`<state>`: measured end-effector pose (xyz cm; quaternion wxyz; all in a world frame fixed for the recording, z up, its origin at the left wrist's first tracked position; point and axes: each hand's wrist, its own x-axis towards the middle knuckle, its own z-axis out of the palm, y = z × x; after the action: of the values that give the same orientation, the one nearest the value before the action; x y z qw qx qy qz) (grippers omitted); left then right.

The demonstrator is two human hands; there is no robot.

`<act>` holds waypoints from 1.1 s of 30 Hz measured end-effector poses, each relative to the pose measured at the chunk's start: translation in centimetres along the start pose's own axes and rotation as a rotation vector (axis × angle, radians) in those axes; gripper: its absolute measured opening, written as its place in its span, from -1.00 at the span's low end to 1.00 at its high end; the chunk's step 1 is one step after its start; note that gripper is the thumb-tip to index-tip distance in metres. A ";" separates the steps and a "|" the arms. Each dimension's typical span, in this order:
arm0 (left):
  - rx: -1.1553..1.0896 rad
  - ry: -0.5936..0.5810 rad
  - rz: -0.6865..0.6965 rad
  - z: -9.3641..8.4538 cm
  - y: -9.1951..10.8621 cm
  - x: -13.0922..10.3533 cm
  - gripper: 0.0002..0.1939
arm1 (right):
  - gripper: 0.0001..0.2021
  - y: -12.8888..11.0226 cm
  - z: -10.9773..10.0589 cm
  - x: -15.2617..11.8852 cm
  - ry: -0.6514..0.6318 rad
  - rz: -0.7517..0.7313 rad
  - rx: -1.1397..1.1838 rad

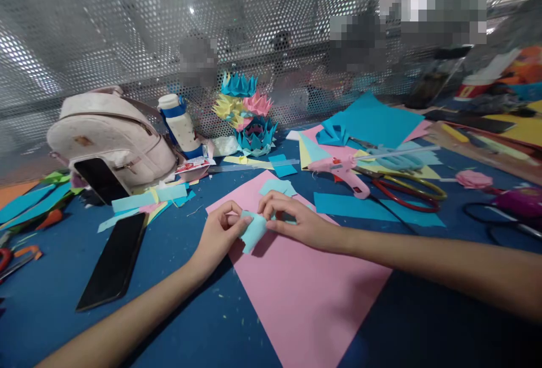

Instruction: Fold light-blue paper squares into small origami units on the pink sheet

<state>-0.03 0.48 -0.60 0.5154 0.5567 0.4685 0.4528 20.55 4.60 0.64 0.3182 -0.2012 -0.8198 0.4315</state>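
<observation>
Between my two hands is a small light-blue piece of paper (pixel 254 233), bent into a curve. My left hand (pixel 222 235) pinches its left edge with thumb and fingers. On the other side, my right hand (pixel 298 221) has its thumb and fingertips closed on the paper's right edge. Both hands are just above a large pink sheet of paper (pixel 305 294) on the blue table. More light-blue paper pieces (pixel 277 187) lie on the sheet behind my right hand, which partly covers them.
A pink glue gun (pixel 345 173) and scissors (pixel 409 190) lie to the right, near blue paper strips (pixel 351 205). To the left are a phone (pixel 114 261), a pale backpack (pixel 110 136) and a bottle (pixel 182 128). Folded paper flowers (pixel 256 136) stand at the back.
</observation>
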 end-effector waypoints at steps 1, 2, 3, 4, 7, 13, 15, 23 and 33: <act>0.015 -0.003 0.019 0.0 0.0 0.0 -0.72 | -0.84 0.0 0.0 0.0 -0.003 -0.003 0.006; 0.027 -0.009 0.043 0.0 0.1 0.0 -0.72 | -0.84 0.0 0.0 0.0 -0.008 0.003 0.016; 0.037 -0.021 0.066 0.0 0.2 0.0 -0.73 | -0.86 0.0 -0.1 0.1 -0.018 0.020 0.028; 0.048 -0.029 0.089 0.0 0.3 -0.1 -0.75 | -0.87 0.0 -0.1 0.1 -0.029 0.046 0.039; 0.102 -0.037 0.142 0.0 0.5 -0.1 -0.82 | -0.88 0.0 -0.1 0.1 -0.049 0.123 0.058; 0.090 -0.088 0.134 0.2 0.3 -0.2 -0.86 | -0.84 0.2 0.0 0.0 -0.038 0.151 0.050; 0.105 -0.104 0.149 0.3 0.3 -0.3 -0.79 | -0.86 0.0 0.1 -0.1 -0.035 0.132 0.018; 0.126 -0.070 0.108 0.9 0.7 -1.0 -0.88 | -0.93 -0.5 0.2 -0.3 -0.010 -0.005 -0.116; 0.181 -0.028 0.109 1.1 0.9 -1.1 -0.97 | -0.93 0.0 0.2 -0.3 -0.078 0.103 0.024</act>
<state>0.93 -0.85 0.22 0.4444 0.6318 0.4691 0.4281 20.58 4.27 0.46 0.2658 -0.2221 -0.8150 0.4646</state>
